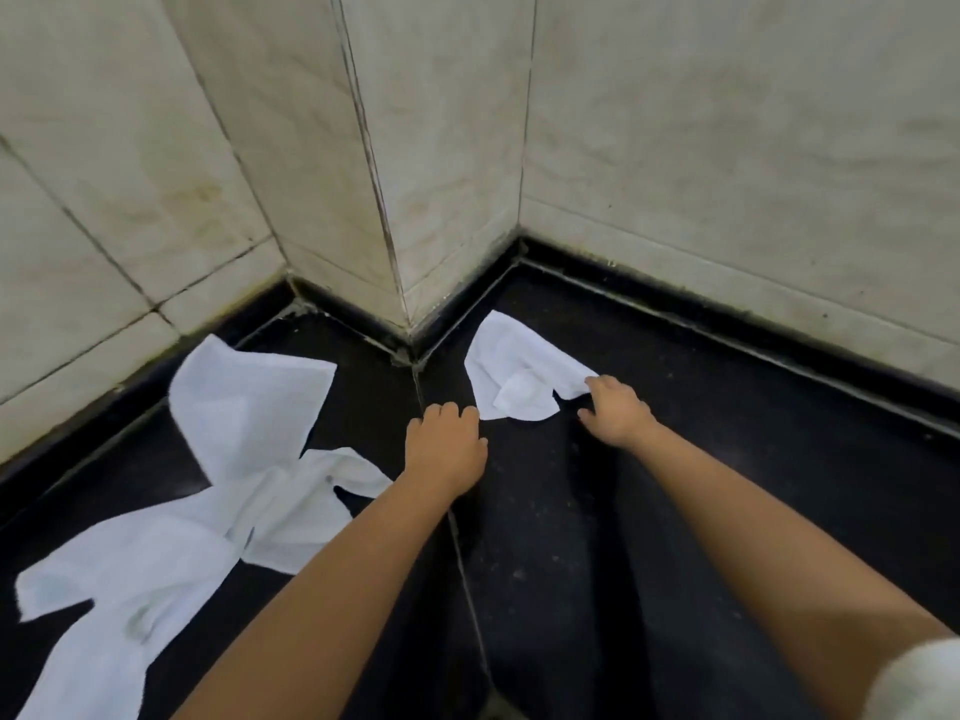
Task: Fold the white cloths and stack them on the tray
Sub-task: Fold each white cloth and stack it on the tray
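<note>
My right hand reaches toward 1 o'clock; its fingers curl down onto the right corner of the small white cloth and pinch it against the black bench. This cloth lies crumpled at 12 o'clock, just in front of the projecting tiled wall corner, with its long axis running from 11 o'clock to 4 o'clock and a loose fold at its middle. My left hand rests knuckles-up at the cloth's near-left corner, touching or just beside its edge; its fingers are curled under, and I cannot tell whether they hold any fabric. A larger heap of white cloths lies unfolded at 9 o'clock to 7 o'clock, well apart from the small cloth, its long axis running from 11 o'clock down to 7 o'clock, with the far end against the left wall. A grout seam crosses the bench beneath my left forearm.
</note>
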The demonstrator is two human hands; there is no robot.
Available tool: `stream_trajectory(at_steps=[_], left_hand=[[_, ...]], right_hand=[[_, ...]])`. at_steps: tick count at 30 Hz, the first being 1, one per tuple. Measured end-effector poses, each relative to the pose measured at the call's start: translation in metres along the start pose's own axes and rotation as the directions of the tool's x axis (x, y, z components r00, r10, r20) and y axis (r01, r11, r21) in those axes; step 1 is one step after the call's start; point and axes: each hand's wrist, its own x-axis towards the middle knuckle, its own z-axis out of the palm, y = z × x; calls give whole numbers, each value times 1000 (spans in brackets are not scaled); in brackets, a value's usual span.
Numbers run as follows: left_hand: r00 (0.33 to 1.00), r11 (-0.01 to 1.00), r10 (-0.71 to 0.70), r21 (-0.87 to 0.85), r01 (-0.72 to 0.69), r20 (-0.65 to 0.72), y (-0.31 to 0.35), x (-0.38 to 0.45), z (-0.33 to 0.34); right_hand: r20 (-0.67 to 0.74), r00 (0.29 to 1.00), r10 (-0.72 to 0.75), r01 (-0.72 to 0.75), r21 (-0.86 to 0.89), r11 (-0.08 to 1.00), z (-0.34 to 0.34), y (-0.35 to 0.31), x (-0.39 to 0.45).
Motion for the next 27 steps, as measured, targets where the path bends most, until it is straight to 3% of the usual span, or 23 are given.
stream_trajectory(at_steps=[3,6,10,15,19,21,24,27], left_hand=[[999,998,36,-44,-35,24,-6,22,14],[997,987,77,-140,-76,3,-4,38,25],[992,935,98,-333,-118,-76,12,52,33],[962,923,251,-275,-270,-103,38,69,32],[919,820,395,-444,-362,-20,61,61,13],[876,745,476,-496,-446,-73,73,61,-12],[799,695,588,-426,-579,-127,109,53,-62],[736,653,616,-340,-676,-281,135,53,-99]], right_hand=[[16,999,40,-40,-46,998,10,-4,24],[-127,992,28,-33,-44,998,15,-4,30],[-217,965,-148,152,1,988,8,-2,-3],[-177,962,-208,228,101,969,-23,20,-66],[-266,958,-103,133,98,986,-49,54,-99],[-312,950,-11,27,48,998,-63,78,-105],[-478,866,149,-126,80,989,-94,119,-129],[-678,715,170,-134,105,985,-125,139,-150]])
